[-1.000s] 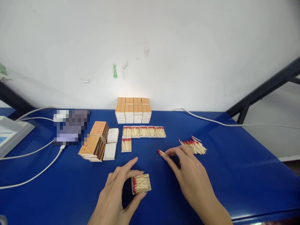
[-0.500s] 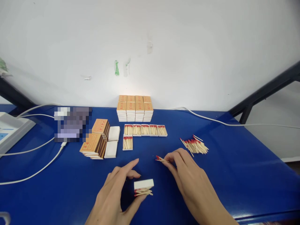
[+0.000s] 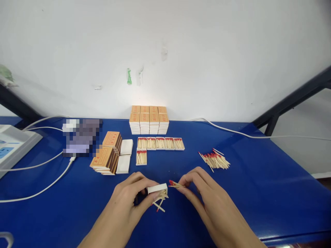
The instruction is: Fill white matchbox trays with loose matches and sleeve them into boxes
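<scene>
Matchbox tray (image 3: pixel 157 188): white, near centre, tipped on its side, loose matches (image 3: pixel 159 207) poking out below. Pinched between thumb and fingers of left hand (image 3: pixel 126 198). Presumably light, thin card, easily crushed; best gripped lightly by opposite walls. Match bundle (image 3: pixel 175 185): just right of tray, pinched in right hand (image 3: pixel 208 193); probably brittle, best held mid-stick.

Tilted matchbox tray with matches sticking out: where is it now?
In the head view, the matchbox tray is below centre, held in the left hand, with the matches pinched by the right hand close on its right.
</scene>
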Tool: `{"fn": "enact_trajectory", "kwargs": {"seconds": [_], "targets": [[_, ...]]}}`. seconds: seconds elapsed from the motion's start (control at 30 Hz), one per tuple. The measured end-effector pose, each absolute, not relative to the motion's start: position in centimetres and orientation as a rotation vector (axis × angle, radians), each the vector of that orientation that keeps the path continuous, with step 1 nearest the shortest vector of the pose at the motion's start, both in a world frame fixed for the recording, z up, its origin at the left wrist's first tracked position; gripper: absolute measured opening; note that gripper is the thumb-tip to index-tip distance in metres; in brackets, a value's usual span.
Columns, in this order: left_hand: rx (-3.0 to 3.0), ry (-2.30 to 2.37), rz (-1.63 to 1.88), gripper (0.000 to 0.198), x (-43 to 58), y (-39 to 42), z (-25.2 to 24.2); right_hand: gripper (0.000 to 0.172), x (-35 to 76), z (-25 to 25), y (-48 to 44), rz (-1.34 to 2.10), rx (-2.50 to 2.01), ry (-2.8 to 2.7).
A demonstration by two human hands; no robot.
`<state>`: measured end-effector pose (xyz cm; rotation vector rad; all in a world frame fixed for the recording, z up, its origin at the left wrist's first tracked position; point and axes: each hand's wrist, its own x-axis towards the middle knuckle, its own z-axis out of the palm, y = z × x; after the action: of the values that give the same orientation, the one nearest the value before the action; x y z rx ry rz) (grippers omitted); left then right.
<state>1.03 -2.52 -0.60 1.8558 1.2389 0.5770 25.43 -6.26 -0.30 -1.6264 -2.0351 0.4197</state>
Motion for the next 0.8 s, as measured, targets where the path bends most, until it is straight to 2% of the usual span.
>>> {"fn": "enact_trajectory", "kwargs": {"seconds": [0.13,0.33,0.53,0.8], "targets": [[1.898,1.255,0.532,0.033,0.9,-1.5,-0.6,0.033,25.1,0.4,-6.3,0.504,-1.584,-2.063],[1.962,1.301,0.582,0.033,0.7,0.0,-1.1,0.034,24.9,0.7,-5.6,0.486,-1.545,-2.07],[1.936,1.495,0.627,0.039,0.8,-1.1,-0.5,0.026,25.3,0.7,-5.6,0.596,-1.577,-2.013],[2.085,1.292,0.736,0.025,1.4,-3.3,-3.3,0.018,26.1,0.7,-5.9,0.616,-1.622,-1.989]]}}
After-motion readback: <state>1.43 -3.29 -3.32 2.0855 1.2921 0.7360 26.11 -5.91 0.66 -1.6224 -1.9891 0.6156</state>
